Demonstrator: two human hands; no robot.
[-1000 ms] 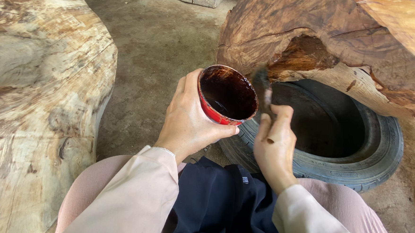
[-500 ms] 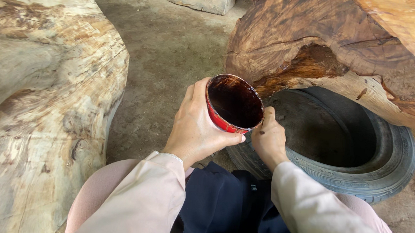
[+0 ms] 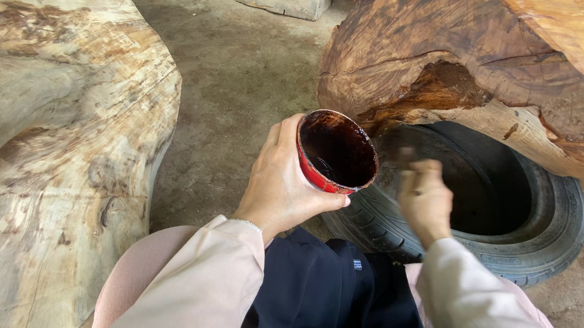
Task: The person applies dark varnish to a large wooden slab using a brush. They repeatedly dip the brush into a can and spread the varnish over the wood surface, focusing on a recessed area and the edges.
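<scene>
Two hands work low between slabs of timber: the left hand (image 3: 283,187) is wrapped around a red cup (image 3: 336,152) stained dark brown inside, holding it tilted toward the wearer just above a black tyre (image 3: 541,243). The right hand (image 3: 425,199), blurred, sits just beside the cup over the tyre's rim with fingers curled; whether it grips anything cannot be told. A large reddish-brown log (image 3: 457,66) rests on the tyre. A pale weathered log (image 3: 53,145) lies to the left, across bare concrete floor (image 3: 243,81).
</scene>
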